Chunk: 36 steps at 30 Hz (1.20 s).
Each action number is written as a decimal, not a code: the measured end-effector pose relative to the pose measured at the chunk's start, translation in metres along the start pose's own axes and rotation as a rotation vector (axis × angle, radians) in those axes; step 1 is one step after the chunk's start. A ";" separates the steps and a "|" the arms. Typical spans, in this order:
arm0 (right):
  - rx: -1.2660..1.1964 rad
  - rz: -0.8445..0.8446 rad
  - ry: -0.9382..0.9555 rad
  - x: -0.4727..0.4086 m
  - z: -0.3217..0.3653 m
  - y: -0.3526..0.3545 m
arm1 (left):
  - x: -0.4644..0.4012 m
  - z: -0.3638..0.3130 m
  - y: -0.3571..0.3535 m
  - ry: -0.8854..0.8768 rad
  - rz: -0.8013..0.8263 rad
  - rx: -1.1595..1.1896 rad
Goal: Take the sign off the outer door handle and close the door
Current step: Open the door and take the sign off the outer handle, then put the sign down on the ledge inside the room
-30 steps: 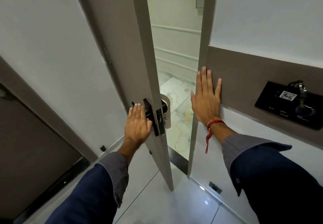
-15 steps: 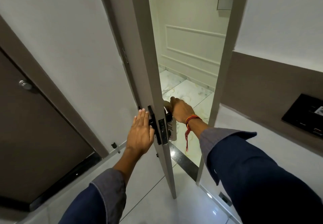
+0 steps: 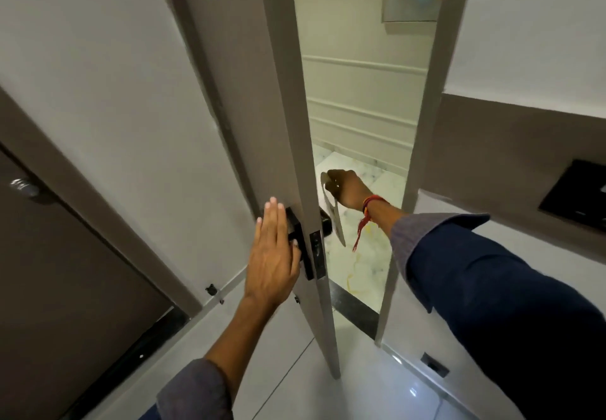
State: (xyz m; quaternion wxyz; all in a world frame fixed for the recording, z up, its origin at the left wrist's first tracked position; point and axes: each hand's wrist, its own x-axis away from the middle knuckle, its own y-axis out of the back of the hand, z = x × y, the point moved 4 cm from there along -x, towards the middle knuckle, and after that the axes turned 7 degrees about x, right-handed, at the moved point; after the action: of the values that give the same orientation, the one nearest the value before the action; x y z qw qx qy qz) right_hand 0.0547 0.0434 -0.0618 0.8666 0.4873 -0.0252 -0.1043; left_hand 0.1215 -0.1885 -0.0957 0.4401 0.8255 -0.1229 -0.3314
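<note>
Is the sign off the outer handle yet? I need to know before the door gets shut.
Seemingly off. The right hand holds the sign lifted beside the outer handle, though blur hides whether its loop is fully clear.

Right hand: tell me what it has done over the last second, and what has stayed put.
The right hand left the wall panel, reached through the gap past the door edge, took hold of the sign and has lifted it up from the outer handle. The left hand stays flat by the inner handle; the door stays ajar.
</note>
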 end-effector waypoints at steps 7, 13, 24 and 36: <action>-0.716 -0.250 -0.364 0.075 -0.040 0.041 | 0.012 -0.081 0.002 -0.443 -0.016 0.362; -1.068 -0.665 -0.727 0.204 -0.129 0.039 | 0.048 -0.143 -0.123 -0.013 0.686 0.637; -0.896 -0.858 -0.950 0.577 -0.268 0.055 | 0.182 -0.383 -0.224 -0.064 1.286 0.970; -0.675 -1.220 -1.289 0.947 -0.439 0.074 | 0.396 -0.679 -0.353 -0.261 1.478 0.736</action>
State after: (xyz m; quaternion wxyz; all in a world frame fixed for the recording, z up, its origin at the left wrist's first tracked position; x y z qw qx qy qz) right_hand 1.0556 0.2547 -0.2842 0.5767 -0.0114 -0.2082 -0.7899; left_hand 0.8322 0.2593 -0.2875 0.2287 0.5782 -0.7831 0.0110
